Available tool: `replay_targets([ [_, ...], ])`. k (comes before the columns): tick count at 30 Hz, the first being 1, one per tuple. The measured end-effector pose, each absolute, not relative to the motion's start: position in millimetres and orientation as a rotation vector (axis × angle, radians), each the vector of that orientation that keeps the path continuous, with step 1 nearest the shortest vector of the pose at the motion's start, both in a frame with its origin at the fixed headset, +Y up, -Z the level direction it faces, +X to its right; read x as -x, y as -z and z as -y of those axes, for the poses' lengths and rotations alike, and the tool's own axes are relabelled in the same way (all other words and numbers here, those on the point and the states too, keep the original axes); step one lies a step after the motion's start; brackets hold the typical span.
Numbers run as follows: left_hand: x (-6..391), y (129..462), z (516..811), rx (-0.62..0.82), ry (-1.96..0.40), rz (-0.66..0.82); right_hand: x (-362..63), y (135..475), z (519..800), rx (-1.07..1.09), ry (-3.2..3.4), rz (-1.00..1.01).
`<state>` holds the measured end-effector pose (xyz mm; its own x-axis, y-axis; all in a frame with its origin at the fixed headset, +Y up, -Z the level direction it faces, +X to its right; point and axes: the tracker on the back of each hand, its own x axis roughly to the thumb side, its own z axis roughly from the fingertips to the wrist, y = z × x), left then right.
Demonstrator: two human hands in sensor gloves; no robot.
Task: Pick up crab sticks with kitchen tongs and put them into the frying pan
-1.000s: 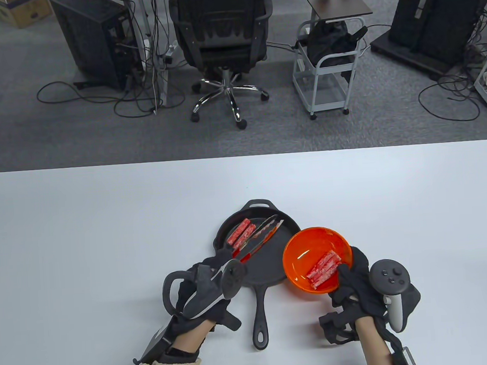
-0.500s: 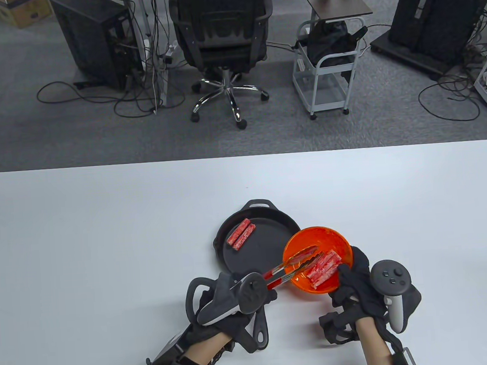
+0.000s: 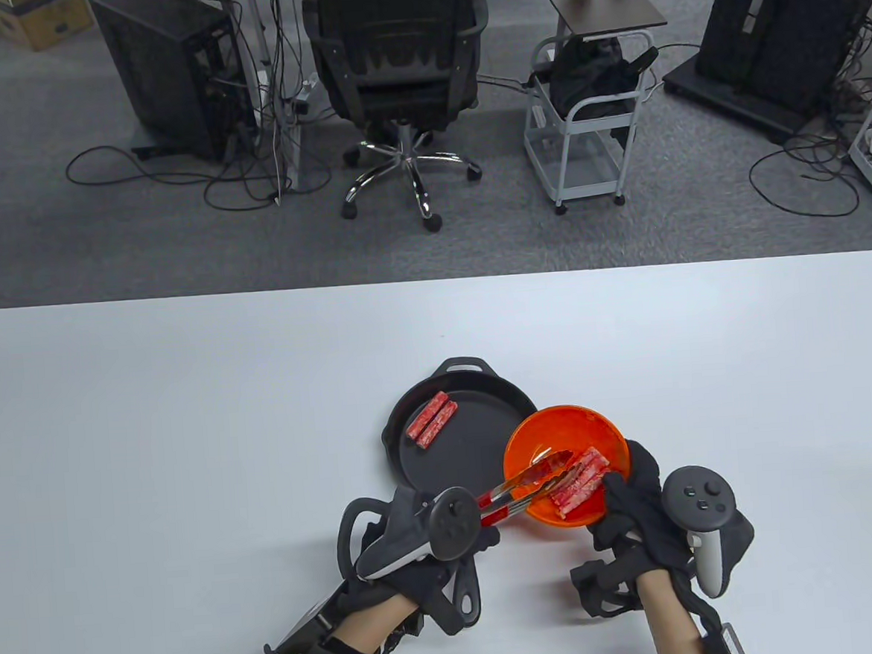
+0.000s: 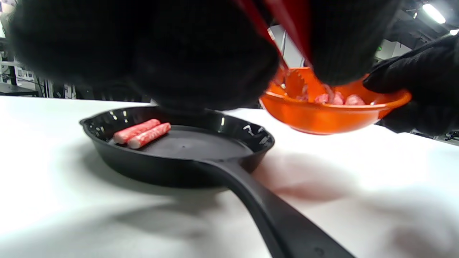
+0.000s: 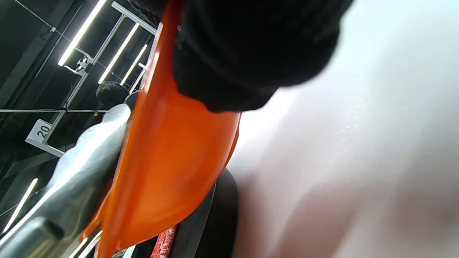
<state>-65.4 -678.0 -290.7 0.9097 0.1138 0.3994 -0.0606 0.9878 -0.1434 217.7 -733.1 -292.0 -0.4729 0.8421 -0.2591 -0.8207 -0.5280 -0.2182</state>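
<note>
White table (image 3: pixel 190 434): tongs (image 3: pixel 529 481) now closing on bowl's crab sticks (image 3: pixel 581 477), left hand (image 3: pixel 421 537) gripping.

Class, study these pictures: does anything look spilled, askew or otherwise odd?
Nothing is spilled. One oddity: the orange bowl is off the table, tilted, held by the right hand over the pan rim, while the tongs reach in.

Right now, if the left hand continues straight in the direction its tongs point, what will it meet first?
Probably the crab sticks in the orange bowl: the left hand aims the tongs at them. Whether the tips already touch them is unclear.
</note>
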Motion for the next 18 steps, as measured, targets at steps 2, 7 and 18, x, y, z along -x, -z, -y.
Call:
replay_targets([
  [2,66.2,291.4,678.7,0.138,-0.102,0.419,-217.3,291.9,733.0,0.406,-2.091,0.083],
  [7,65.8,291.3,679.1,0.143,-0.107,0.421,-217.8,292.0,734.3,0.408,-2.092,0.082],
  [18,66.7,291.7,678.5,0.099,-0.103,0.414,-218.0,291.1,734.4,0.414,-2.079,0.078],
])
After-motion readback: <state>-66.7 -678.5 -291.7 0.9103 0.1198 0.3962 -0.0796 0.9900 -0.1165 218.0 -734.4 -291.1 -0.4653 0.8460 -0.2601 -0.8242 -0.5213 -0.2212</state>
